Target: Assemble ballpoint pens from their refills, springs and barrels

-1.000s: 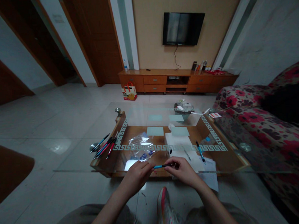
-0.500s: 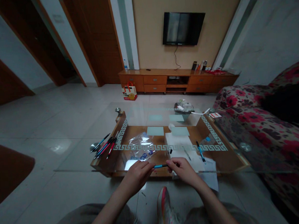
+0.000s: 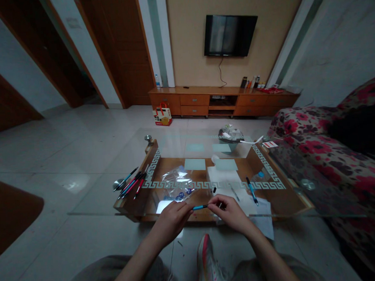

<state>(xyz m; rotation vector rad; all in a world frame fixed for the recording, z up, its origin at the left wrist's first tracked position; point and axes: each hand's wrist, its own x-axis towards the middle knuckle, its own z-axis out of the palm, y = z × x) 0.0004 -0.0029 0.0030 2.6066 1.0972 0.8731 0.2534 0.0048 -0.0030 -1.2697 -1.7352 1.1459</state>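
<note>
Holding a blue pen [image 3: 200, 207] level between two hands at the near edge of a glass bench [image 3: 93, 206].
Grips one end with the closed fingers of the left hand [image 3: 173, 217], pinches the dark end with those of the right hand [image 3: 227, 209]. Has a heap of pens [image 3: 131, 184] off to the left, well apart from the left hand, and a clear plastic bag [image 3: 177, 178] beyond it. Shows a small black piece [image 3: 214, 190] just past the right hand, then a thin pen [image 3: 235, 193] and, farther right, a loose pen [image 3: 251, 191] in the way of a sideways reach. Cannot tell whether the bag and white paper [image 3: 265, 224] lie on the glass or under it. Leaves room between heap and left hand; opens onto tiled floor [image 3: 50, 160] leftward, with a flowered sofa [image 3: 312, 127] near the right end.
</note>
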